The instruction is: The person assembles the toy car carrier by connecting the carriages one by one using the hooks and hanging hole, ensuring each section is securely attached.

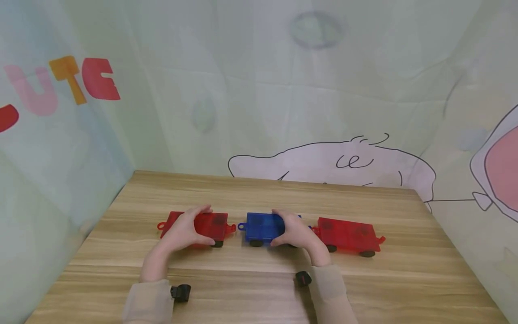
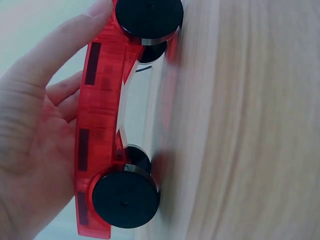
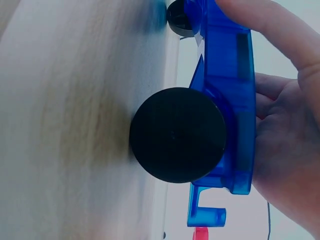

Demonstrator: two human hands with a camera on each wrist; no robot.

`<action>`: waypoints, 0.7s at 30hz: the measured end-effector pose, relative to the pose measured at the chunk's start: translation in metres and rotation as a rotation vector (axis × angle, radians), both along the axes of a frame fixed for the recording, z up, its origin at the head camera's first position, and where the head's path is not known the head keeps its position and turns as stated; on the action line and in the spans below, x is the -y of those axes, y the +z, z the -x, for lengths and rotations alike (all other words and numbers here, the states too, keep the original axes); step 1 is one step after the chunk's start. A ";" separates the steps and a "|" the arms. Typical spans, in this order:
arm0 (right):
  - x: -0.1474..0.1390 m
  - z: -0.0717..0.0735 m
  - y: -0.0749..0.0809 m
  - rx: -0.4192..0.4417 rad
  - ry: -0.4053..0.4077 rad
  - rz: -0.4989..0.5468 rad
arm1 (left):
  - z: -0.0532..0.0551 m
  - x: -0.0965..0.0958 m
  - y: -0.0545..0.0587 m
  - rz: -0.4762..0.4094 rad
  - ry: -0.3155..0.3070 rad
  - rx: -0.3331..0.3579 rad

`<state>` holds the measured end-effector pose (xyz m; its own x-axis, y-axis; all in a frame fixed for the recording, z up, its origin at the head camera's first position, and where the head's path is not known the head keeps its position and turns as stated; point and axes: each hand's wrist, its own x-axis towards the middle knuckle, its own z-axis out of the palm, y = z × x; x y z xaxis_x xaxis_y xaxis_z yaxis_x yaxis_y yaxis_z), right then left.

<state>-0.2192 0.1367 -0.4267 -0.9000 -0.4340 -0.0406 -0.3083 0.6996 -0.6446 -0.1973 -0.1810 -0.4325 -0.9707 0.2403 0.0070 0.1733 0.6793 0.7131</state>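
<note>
My left hand (image 1: pixel 183 233) grips a red see-through toy train car (image 1: pixel 212 225) across its flat top, thumb on the near side and fingers over the far side. Black wheels (image 2: pixel 125 200) show under it in the left wrist view, against the wooden surface. Just right of its hook, a small gap away, is the ring of a blue toy train car (image 1: pixel 259 227). My right hand (image 1: pixel 296 231) holds that blue car the same way, at its right half. A second red car (image 1: pixel 346 235) stands to the right, its ring overlapping the blue car's hook (image 3: pixel 210 217).
The cars stand in a row on a wood-grain table (image 1: pixel 243 288). A printed cloth (image 1: pixel 259 112) with letters and a cartoon figure hangs behind and beside it. Black wrist cameras sit at the left cuff (image 1: pixel 180 293) and right cuff (image 1: pixel 303 279).
</note>
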 end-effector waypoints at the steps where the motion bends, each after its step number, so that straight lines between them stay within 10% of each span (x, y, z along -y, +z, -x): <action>1: 0.000 0.000 0.000 -0.001 -0.002 0.002 | 0.000 0.000 0.000 0.000 -0.001 0.000; 21: -0.002 0.001 -0.001 0.012 -0.004 0.037 | 0.002 0.001 -0.003 -0.005 0.001 0.008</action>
